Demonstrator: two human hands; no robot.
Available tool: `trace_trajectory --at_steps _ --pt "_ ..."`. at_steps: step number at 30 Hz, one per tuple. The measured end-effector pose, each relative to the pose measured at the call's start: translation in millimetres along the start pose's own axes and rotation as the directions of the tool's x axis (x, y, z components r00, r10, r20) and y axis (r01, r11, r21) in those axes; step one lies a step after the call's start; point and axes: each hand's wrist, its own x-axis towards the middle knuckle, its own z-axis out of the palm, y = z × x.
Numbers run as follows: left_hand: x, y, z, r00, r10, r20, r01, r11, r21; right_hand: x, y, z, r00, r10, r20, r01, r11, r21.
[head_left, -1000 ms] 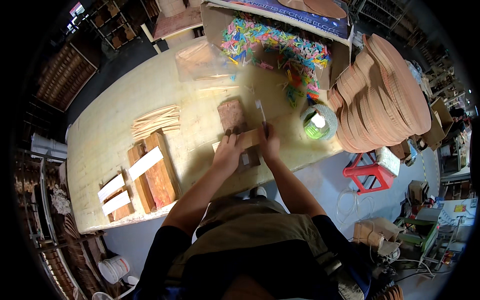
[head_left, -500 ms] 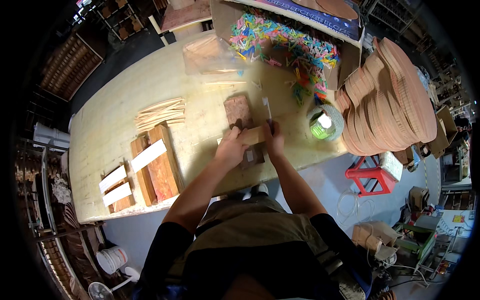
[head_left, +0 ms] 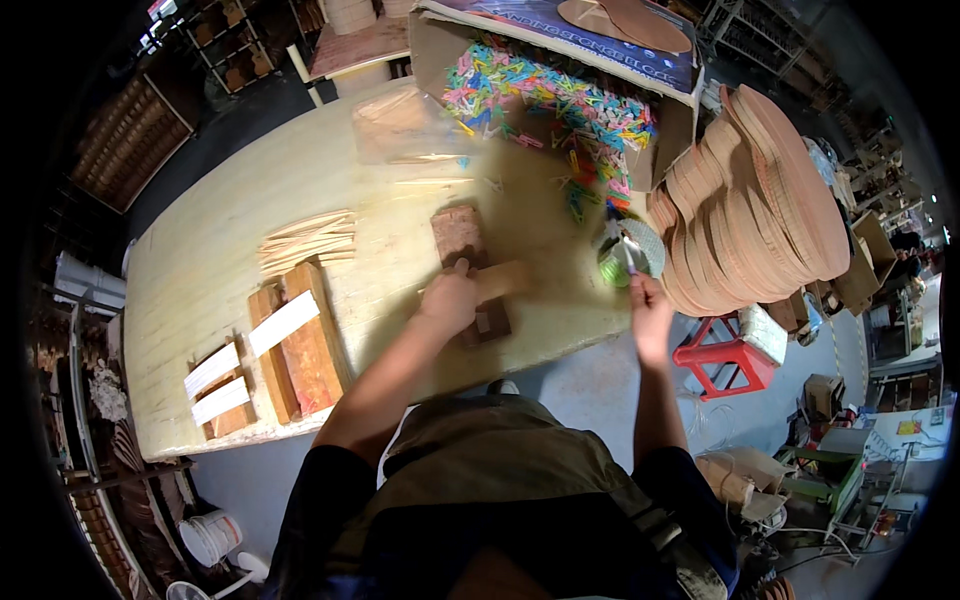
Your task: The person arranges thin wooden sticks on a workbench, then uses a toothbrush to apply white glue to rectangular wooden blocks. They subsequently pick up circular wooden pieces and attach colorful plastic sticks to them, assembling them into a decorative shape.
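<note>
My left hand [head_left: 450, 298] grips one end of a small flat piece of wood [head_left: 508, 281], blurred by motion, above a dark wooden block [head_left: 460, 236] on the bench. Off to the right, my right hand [head_left: 650, 298] pinches a slim brush-like tool [head_left: 629, 262] with a pale stem. Its tip is at the green and grey round tub [head_left: 612, 268] near the bench's right edge; I cannot make out whether it dips inside.
White strips lie across wooden blocks [head_left: 325, 355] at left, below a pile of thin wood sticks [head_left: 308, 240]. At the back, a cardboard box [head_left: 680, 130] holds colourful clothespins [head_left: 540, 85]. Stacked curved wooden panels [head_left: 750, 210] stand right, above a red stool [head_left: 720, 360].
My right hand has moved right, away from the piece of wood, carrying the brush-like tool to the tub. My left hand keeps the piece of wood over the block.
</note>
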Motion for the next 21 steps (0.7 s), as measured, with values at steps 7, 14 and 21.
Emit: trace_trajectory --at_steps 7,14,21 --pt "9 10 -12 0.999 0.009 0.041 -0.011 0.999 0.041 8 -20 -54 1.0 0.009 0.022 0.007 0.779 -0.627" --pt "15 7 -9 1.0 0.009 0.003 -0.009 0.998 0.062 43 -16 -23 0.975 0.113 0.19 0.098 0.549 -0.83" --pt "12 10 -16 0.998 0.004 -0.055 -0.004 1.0 0.009 64 -15 -32 0.949 0.223 0.223 0.02 0.663 -0.748"
